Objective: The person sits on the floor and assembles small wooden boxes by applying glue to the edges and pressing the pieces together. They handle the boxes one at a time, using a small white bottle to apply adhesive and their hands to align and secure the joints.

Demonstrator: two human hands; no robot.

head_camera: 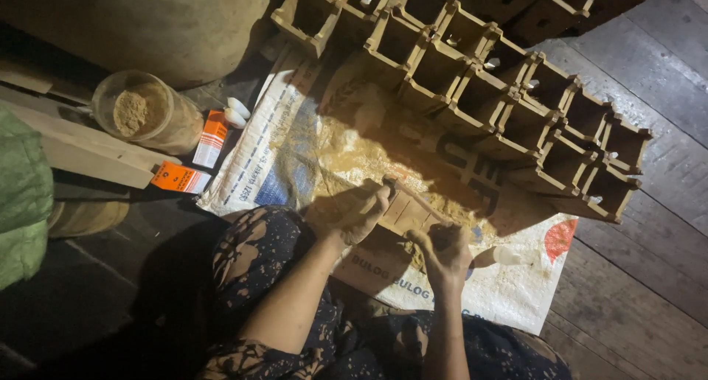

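1. Our left hand [352,212] is wrapped around one end of a small open-topped wooden box [410,210] dusted with sawdust, fingers curled shut on it, which seems to pin it steady over our lap.
2. Our right hand [447,249] is closed around a thin wooden stick [414,197]. The stick lies slantwise across the top of the box, so we judge it is being worked along the box's edge or seam.
3. The box sits just above a white woven plastic sack [509,291] spread flat on the dark plank floor [649,291]. The sack appears to be there to catch the yellow sawdust [354,159] heaped on it.
4. Beyond the hands, like boxes are stacked in a slanting row [516,107], open sides towards us. We count roughly a dozen and a half; those in the dark top edge cannot be counted surely.
5. To the left stands one clear plastic tub of tan powder [144,113]. Near it lie two orange-and-white cartons [193,159] and two small white tubes [237,112], kept within reach.
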